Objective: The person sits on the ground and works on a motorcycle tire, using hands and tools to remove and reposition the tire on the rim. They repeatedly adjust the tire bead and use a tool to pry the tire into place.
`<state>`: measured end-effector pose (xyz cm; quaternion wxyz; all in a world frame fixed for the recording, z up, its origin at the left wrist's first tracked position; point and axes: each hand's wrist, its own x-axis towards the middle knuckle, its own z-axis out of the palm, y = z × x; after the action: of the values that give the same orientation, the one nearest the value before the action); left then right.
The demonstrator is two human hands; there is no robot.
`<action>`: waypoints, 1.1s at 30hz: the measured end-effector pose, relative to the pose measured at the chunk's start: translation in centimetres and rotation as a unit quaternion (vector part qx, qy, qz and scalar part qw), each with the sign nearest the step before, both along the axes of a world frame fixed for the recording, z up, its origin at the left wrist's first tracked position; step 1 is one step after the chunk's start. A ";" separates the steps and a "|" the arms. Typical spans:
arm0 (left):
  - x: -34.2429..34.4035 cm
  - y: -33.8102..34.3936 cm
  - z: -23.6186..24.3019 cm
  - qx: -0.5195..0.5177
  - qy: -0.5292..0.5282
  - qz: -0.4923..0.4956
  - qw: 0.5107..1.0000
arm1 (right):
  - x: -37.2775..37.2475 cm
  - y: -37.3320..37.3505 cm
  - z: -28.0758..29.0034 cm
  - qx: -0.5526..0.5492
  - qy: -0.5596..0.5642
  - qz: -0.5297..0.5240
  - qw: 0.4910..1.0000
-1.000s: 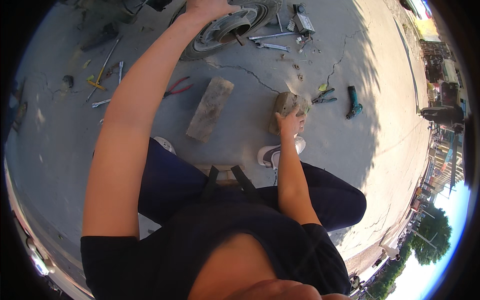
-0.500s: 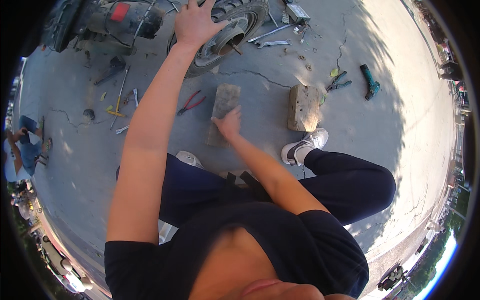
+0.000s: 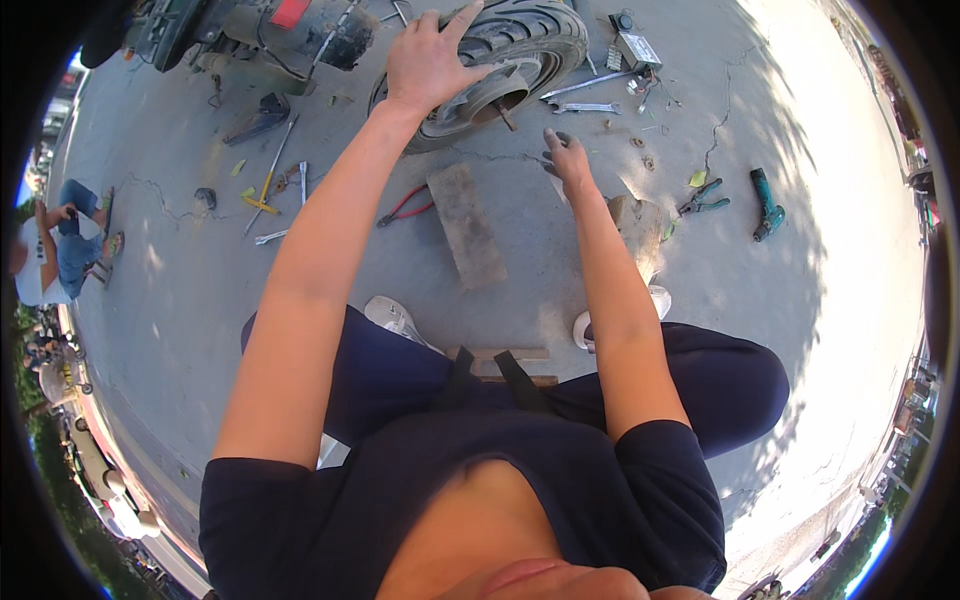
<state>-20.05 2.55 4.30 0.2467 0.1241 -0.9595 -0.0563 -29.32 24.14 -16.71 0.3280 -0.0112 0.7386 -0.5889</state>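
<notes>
My left hand [image 3: 430, 65] lies with spread fingers on the top of a black tyre [image 3: 535, 35] mounted on a wheel. A rusty axle stub [image 3: 507, 117] sticks out of its hub. My right hand [image 3: 566, 162] hovers in front of the wheel, dark-smudged fingers apart and nothing visible in them. Below and between my arms, a flat wooden board [image 3: 467, 235] lies on the ground, untouched. A thicker wooden block [image 3: 640, 225] stands to the right, partly behind my right forearm. Red-handled pliers [image 3: 408, 207] lie beside the board's left edge.
Wrenches [image 3: 585, 107] and a small metal box [image 3: 637, 48] lie right of the wheel. Further right are green-handled pliers [image 3: 706, 198] and a teal power tool [image 3: 766, 205]. A yellow T-handled tool [image 3: 262, 203] lies left. Dark machinery [image 3: 300, 45] stands upper left; another person [image 3: 70, 240] sits far left.
My right hand has let go of the wooden board and moved up and right toward the wheel. The board now lies turned to a different angle. My left hand stays on the tyre.
</notes>
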 end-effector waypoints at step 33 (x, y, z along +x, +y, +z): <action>8.9 13.6 -8.4 -0.140 0.051 -0.115 0.982 | -2.8 5.3 7.4 -0.287 -0.211 -0.246 0.901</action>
<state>-11.19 16.17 -4.09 0.3023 -0.0261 -0.9518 0.0439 -32.17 29.47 -9.30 0.3036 0.2015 0.4300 -0.8261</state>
